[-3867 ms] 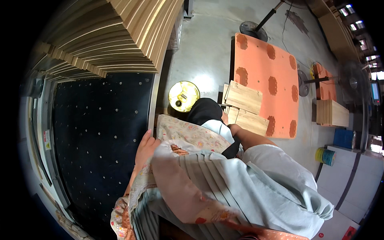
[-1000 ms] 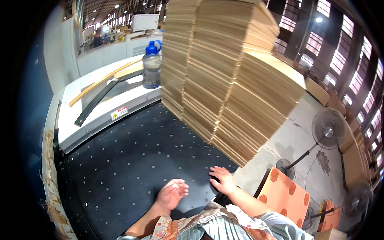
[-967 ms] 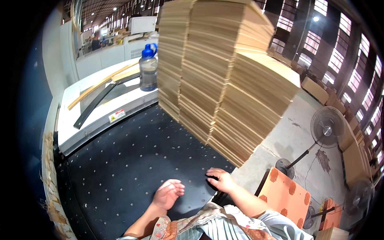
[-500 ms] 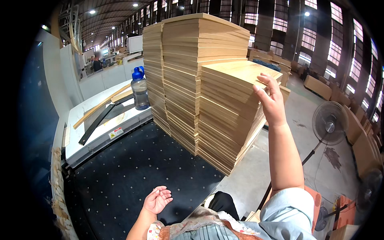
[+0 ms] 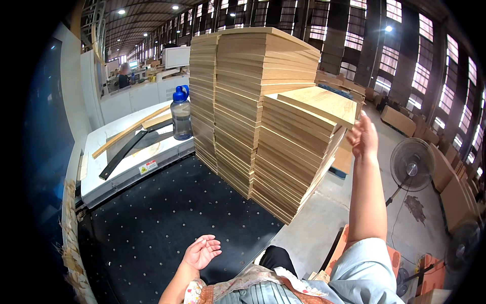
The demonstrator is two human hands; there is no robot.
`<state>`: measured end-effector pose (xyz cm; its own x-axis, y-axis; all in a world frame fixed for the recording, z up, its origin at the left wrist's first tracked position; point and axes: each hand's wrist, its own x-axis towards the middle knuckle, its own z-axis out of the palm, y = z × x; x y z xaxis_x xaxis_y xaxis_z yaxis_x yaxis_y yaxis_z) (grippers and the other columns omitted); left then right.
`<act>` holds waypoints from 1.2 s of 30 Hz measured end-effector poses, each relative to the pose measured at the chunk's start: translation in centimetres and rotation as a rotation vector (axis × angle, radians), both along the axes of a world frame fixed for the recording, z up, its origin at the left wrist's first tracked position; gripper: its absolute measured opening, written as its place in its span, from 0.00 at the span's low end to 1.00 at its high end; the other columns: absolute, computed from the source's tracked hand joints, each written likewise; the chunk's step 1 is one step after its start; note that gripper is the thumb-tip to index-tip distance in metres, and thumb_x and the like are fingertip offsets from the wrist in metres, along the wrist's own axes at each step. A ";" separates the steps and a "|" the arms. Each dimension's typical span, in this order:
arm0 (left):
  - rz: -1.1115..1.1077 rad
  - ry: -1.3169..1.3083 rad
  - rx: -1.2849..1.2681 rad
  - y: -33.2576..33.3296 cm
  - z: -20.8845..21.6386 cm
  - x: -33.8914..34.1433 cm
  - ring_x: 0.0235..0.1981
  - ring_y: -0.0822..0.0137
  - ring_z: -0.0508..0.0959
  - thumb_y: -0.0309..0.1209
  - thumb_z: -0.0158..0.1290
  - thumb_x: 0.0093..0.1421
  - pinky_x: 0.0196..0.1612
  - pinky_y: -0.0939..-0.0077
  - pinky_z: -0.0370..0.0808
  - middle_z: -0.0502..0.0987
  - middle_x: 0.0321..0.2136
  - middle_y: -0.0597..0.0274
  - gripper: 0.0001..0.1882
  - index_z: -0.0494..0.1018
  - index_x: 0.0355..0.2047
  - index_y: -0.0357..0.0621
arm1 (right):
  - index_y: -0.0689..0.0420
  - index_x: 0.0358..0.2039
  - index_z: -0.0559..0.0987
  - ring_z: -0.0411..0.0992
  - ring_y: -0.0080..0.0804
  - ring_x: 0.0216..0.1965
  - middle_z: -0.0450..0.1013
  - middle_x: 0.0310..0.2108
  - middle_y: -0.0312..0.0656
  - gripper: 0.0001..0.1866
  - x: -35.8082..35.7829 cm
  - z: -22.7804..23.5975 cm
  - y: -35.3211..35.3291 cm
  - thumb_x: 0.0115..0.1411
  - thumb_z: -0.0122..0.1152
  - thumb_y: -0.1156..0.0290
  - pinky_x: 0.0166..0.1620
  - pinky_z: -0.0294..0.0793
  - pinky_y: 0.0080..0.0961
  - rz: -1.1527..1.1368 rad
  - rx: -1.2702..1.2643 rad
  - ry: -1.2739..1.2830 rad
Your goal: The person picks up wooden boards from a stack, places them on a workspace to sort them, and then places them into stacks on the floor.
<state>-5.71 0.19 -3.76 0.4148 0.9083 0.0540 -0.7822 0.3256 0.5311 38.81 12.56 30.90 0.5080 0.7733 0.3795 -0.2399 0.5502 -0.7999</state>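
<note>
Out to the right, my right hand (image 5: 363,136) is closed at the near right corner of the top wooden board (image 5: 323,101); its fingers are partly blurred. This board sits skewed on the lower stack of boards (image 5: 291,147), jutting past the boards beneath. Behind and to the left rises a taller stack of boards (image 5: 238,91). My left hand (image 5: 202,252) hovers over the black table (image 5: 167,218) with its palm turned up. Its fingers are loosely curled and apart, holding nothing that I can see.
A blue-capped water bottle (image 5: 181,114) stands on the white machine bed (image 5: 101,190) at left, beside a black bar (image 5: 121,154) and wooden strips (image 5: 126,133). Standing fans (image 5: 412,164) are on the right. A person (image 5: 123,76) is far back at left.
The top board has slid and turned toward the right, out of line with its stack. My right hand has moved right and down along with it. My left hand is nearly unmoved.
</note>
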 end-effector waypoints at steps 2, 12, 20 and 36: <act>0.000 -0.002 -0.002 -0.1 -0.1 -0.1 0.43 0.55 0.76 0.32 0.47 0.62 0.49 0.57 0.73 0.75 0.41 0.45 0.16 0.68 0.48 0.36 | 0.46 0.23 0.67 0.57 0.18 0.10 0.59 0.11 0.25 0.19 -0.9 0.1 0.5 0.53 0.63 0.49 0.14 0.56 0.15 0.136 -0.207 0.020; 0.021 -0.003 0.038 -0.5 -0.8 -0.9 0.44 0.52 0.77 0.31 0.43 0.64 0.50 0.54 0.72 0.76 0.42 0.44 0.16 0.67 0.48 0.35 | 0.54 0.36 0.74 0.69 0.27 0.20 0.75 0.28 0.40 0.19 -4.1 -2.3 -4.2 0.54 0.61 0.53 0.22 0.66 0.19 0.514 -0.054 0.139; 0.048 0.018 0.055 -0.1 -0.7 0.4 0.42 0.53 0.78 0.31 0.43 0.63 0.48 0.58 0.74 0.76 0.40 0.45 0.15 0.68 0.47 0.36 | 0.64 0.49 0.66 0.72 0.38 0.45 0.70 0.45 0.47 0.23 -4.0 -0.7 -5.9 0.56 0.59 0.68 0.46 0.77 0.36 0.356 0.019 0.341; 0.538 -0.136 0.053 -8.8 4.5 0.2 0.59 0.52 0.62 0.43 0.60 0.48 0.61 0.52 0.59 0.63 0.58 0.53 0.43 0.55 0.61 0.42 | 0.63 0.49 0.71 0.70 0.29 0.47 0.72 0.46 0.41 0.23 -25.0 -24.0 -12.6 0.51 0.63 0.79 0.51 0.67 0.29 1.265 -0.226 0.054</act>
<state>-5.48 -8.65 0.72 -0.1205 0.9847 0.1259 -0.8934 -0.1628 0.4187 13.77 -0.01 6.89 -0.6123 0.7700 0.1793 -0.5276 -0.2291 -0.8180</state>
